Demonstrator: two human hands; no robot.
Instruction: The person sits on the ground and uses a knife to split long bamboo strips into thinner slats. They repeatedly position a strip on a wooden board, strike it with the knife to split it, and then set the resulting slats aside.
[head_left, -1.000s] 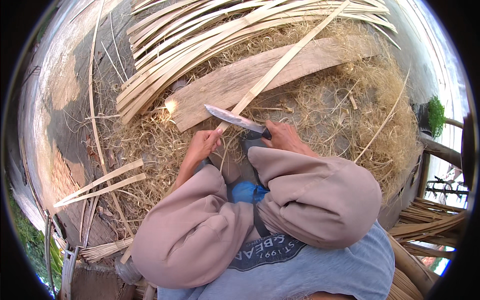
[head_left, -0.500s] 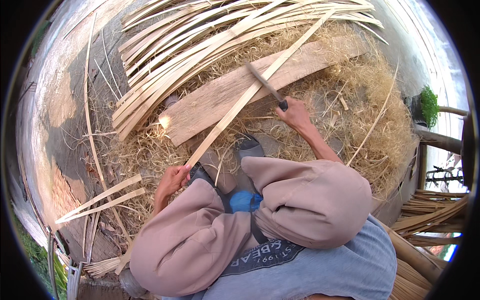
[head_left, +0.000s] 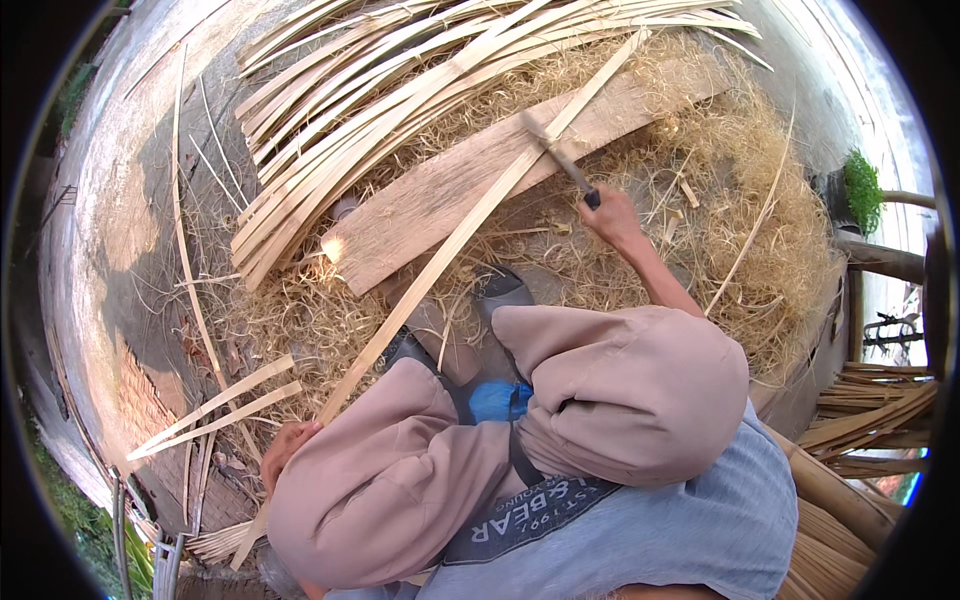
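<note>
Pale strip [head_left: 462, 240] in left hand [head_left: 287, 445], crossed by knife [head_left: 572, 172] in right hand [head_left: 612, 217]

Lt. txt [head_left: 519, 516] on shirt panel [head_left: 556, 521]

The person wears loose, dusty-pink trousers [head_left: 625, 390], softly creased, and a faded blue-grey shirt [head_left: 640, 535] with a dark panel [head_left: 545, 512] bearing pale lettering. A narrow dark band [head_left: 521, 458] shows at the trousers; the footwear [head_left: 502, 290] is dark grey. The left hand [head_left: 288, 445] and right hand [head_left: 612, 217] are bare.
</note>
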